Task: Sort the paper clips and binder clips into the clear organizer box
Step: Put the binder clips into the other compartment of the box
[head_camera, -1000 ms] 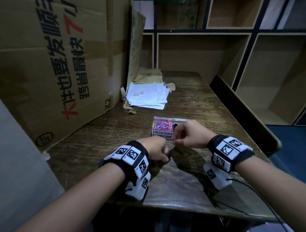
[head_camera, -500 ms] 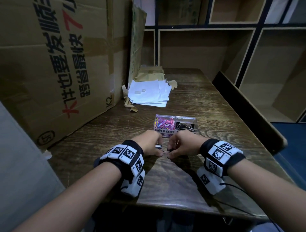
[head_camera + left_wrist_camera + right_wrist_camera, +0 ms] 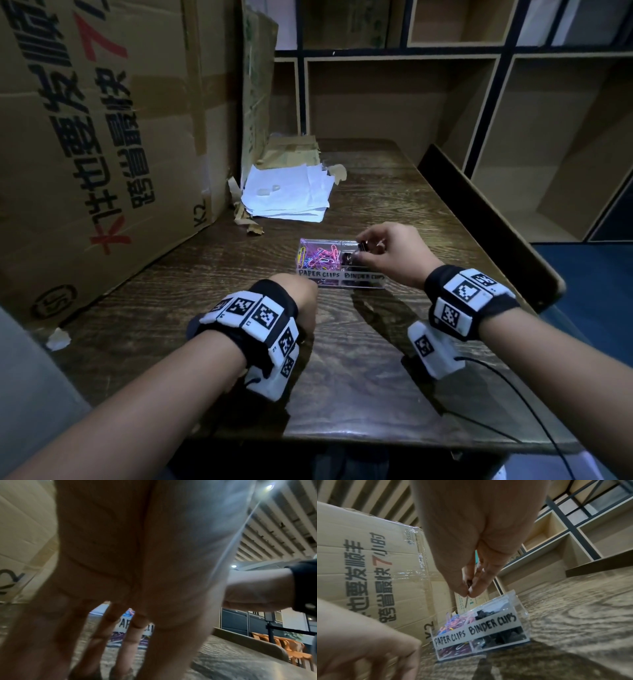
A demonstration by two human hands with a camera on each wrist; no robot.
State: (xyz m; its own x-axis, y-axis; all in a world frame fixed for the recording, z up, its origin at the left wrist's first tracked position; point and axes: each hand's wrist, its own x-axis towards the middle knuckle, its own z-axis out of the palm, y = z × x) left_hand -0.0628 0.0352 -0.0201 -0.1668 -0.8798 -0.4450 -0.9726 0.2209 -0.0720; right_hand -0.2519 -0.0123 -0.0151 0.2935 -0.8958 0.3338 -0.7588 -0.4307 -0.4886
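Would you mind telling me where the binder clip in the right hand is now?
In the head view, the right hand pinches the binder clip just above the right, binder-clip compartment of the clear organizer box, mid-table.

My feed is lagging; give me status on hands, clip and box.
Right hand pinches a black binder clip over the organizer box, binder-clip side. Left hand near the box front, grip unclear. Nothing blocking.

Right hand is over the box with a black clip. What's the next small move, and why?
Probably let go. The right hand pinches a binder clip above the organizer box compartment labelled BINDER CLIPS, where black clips already lie, so dropping it should sort it correctly.
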